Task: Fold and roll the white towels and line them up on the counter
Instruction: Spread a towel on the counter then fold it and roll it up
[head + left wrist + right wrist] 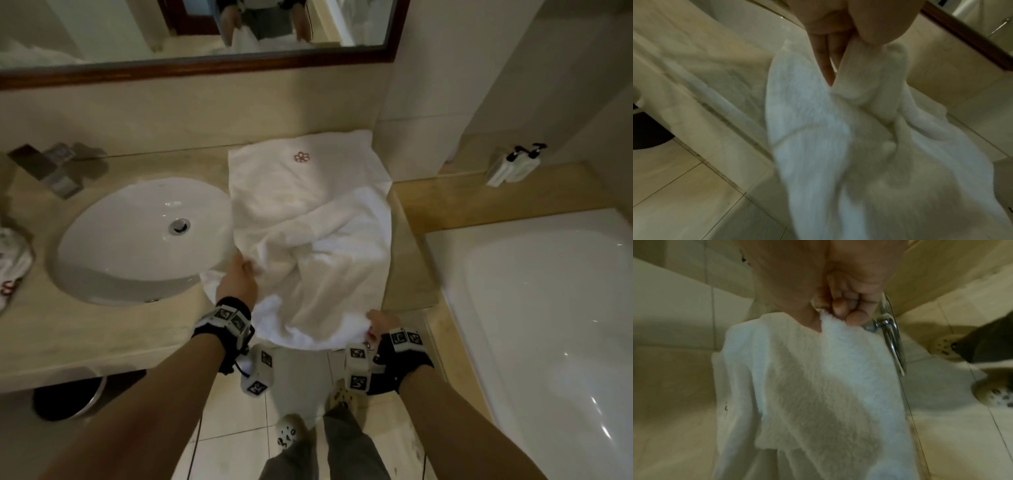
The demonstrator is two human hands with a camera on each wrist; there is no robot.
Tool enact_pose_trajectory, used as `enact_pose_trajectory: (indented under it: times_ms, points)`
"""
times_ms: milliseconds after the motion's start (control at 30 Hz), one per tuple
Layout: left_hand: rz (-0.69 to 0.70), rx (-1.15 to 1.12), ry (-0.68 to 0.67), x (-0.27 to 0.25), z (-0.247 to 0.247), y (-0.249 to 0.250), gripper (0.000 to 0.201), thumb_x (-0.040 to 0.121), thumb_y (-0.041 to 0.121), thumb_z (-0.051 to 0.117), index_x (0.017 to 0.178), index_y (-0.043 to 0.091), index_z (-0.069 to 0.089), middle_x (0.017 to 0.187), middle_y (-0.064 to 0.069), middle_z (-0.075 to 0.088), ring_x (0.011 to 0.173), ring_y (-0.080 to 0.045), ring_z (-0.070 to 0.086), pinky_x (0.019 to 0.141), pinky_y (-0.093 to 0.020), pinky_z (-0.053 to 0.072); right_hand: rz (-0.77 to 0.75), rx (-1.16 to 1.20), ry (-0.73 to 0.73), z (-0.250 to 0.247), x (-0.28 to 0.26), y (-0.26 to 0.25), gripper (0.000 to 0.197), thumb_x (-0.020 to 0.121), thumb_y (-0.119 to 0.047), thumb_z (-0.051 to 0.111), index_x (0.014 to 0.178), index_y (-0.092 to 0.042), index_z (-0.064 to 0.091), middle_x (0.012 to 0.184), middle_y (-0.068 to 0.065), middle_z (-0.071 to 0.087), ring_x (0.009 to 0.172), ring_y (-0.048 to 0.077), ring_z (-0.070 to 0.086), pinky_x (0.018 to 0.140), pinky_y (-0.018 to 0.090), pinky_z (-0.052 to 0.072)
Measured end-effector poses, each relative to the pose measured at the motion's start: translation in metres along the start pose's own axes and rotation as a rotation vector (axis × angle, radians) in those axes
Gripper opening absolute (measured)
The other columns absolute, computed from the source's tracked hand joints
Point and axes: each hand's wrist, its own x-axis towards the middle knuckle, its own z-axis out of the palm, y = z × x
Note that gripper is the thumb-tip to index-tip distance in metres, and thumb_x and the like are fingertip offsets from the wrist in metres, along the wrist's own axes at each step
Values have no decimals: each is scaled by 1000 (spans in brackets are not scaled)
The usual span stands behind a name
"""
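A large white towel point(308, 219) with a small red flower emblem lies spread and rumpled on the beige counter point(102, 329), right of the sink; its near end hangs over the counter's front edge. My left hand point(241, 274) pinches the towel's left near edge beside the sink rim; in the left wrist view thumb and fingers point(828, 53) hold a fold of the towel point(838, 129). My right hand point(378, 323) grips the near right corner at the counter edge. In the right wrist view its curled fingers point(840, 308) clamp the towel point(807, 378), which hangs down.
An oval white sink point(144, 236) with a square tap point(51, 168) sits left of the towel. Another white towel point(10, 263) lies at the far left edge. A bathtub point(548, 308) is at right, a mirror point(191, 31) behind, a dark bin point(68, 397) under the counter.
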Motion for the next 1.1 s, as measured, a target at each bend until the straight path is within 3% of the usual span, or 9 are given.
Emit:
enact_pose_trajectory:
  times_ms: [267, 433, 500, 567, 633, 733, 833, 933, 1100]
  points:
    - [-102, -91, 26, 26, -20, 2, 32, 101, 25, 32, 119, 2, 44, 116, -31, 55, 106, -46, 54, 86, -42, 42, -190, -355, 278, -63, 0, -21, 43, 99, -32, 35, 115, 2, 56, 122, 23, 55, 111, 37, 52, 94, 37, 39]
    - [-199, -12, -85, 19, -19, -18, 39, 100, 26, 33, 121, -5, 45, 127, -30, 50, 116, -43, 49, 96, -41, 38, -111, -400, 226, -91, -13, -32, 50, 98, -30, 37, 142, -5, 35, 146, 19, 37, 127, 37, 42, 103, 36, 35]
    - [-241, 17, -155, 6, -12, -21, 43, 99, 28, 37, 127, -5, 43, 131, -28, 48, 117, -41, 49, 94, -40, 39, -70, -436, 228, -92, -19, -27, 51, 95, -32, 41, 138, -3, 38, 138, 22, 46, 109, 37, 54, 86, 34, 44]
    - [-263, 29, -201, -6, -3, -25, 40, 97, 23, 41, 127, -2, 41, 129, -26, 49, 114, -39, 51, 90, -40, 42, -86, -502, 268, -89, -25, -22, 41, 88, -31, 46, 107, 5, 53, 102, 26, 60, 77, 34, 58, 65, 29, 37]
    - [-269, 35, -197, -11, 4, -28, 34, 95, 18, 43, 122, -2, 42, 126, -26, 52, 111, -39, 53, 87, -39, 43, -70, -632, 193, -87, -21, -17, 22, 90, -24, 44, 83, -3, 50, 82, 14, 55, 80, 29, 55, 69, 29, 39]
    - [-299, -27, -156, -12, 8, -24, 31, 92, 14, 46, 118, -2, 42, 120, -25, 54, 104, -37, 55, 78, -36, 41, -62, -575, 202, -87, -16, -12, 27, 93, -14, 49, 117, -1, 55, 76, 4, 45, 84, 20, 44, 60, 22, 37]
    - [-312, -49, -60, -13, 12, -15, 37, 87, 12, 50, 120, -1, 39, 122, -23, 50, 105, -36, 51, 81, -40, 44, -48, -536, 290, -85, -17, -9, 31, 89, -19, 52, 112, 1, 57, 72, 11, 53, 63, 25, 52, 59, 25, 37]
    - [-192, 175, 92, -17, 24, -7, 56, 80, 13, 56, 130, 1, 34, 132, -18, 37, 122, -36, 36, 99, -43, 36, -17, -491, 216, -82, -9, -3, 36, 93, -20, 48, 119, 4, 55, 116, 25, 62, 102, 39, 62, 73, 33, 48]
    - [313, 352, -117, -19, 62, 43, 53, 84, 10, 50, 136, 10, 36, 135, -8, 40, 124, -28, 36, 107, -33, 32, -7, -372, 201, -89, -7, 7, 37, 94, -11, 44, 129, 3, 47, 125, 21, 53, 120, 36, 52, 98, 36, 44]
